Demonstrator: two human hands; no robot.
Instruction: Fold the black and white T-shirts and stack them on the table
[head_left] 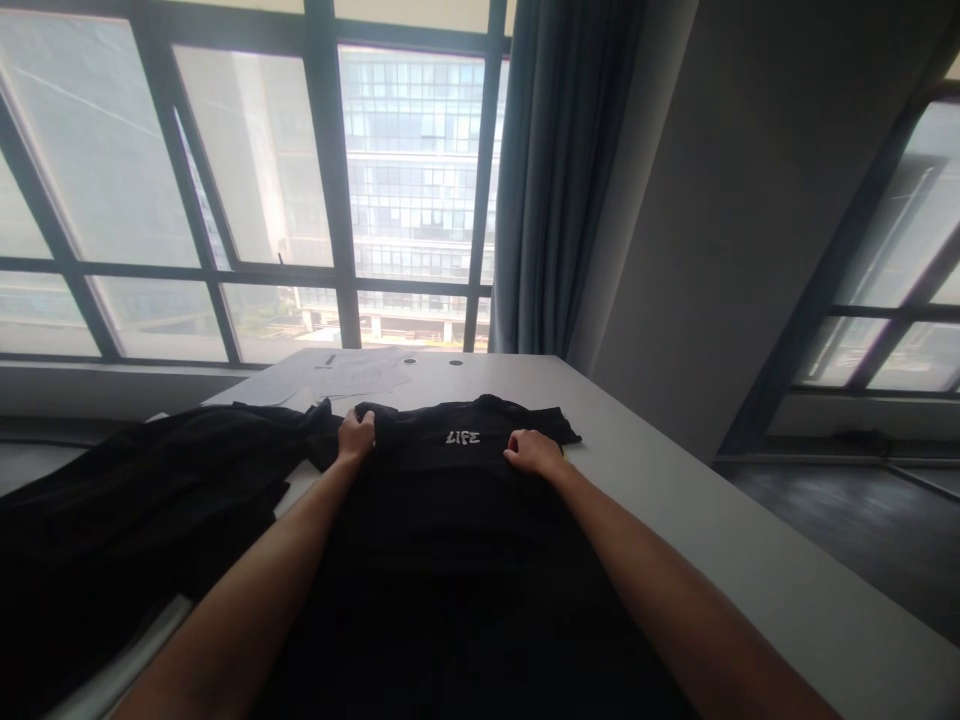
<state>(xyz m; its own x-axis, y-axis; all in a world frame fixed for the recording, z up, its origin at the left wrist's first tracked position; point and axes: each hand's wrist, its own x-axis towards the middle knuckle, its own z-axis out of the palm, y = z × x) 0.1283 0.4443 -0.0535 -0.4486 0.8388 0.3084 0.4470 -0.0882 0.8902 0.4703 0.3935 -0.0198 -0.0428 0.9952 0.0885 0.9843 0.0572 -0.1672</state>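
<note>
A black T-shirt [442, 500] with small white lettering lies spread on the white table, its collar end away from me. The lettering appears upside down from here. My left hand [357, 434] grips the shirt's fabric near its far left shoulder, fingers closed. At the right shoulder, my right hand [534, 451] has its fingers curled and pinched at the cloth, just right of the lettering. A sleeve extends past my right hand. To the left lies another black garment [187, 480], partly behind my left forearm.
Several white papers [360, 372] lie on the far part of the white table [690, 520]. Two round holes are near its far edge. Windows, a blue-grey curtain [555, 180] and a grey pillar [720, 220] stand beyond.
</note>
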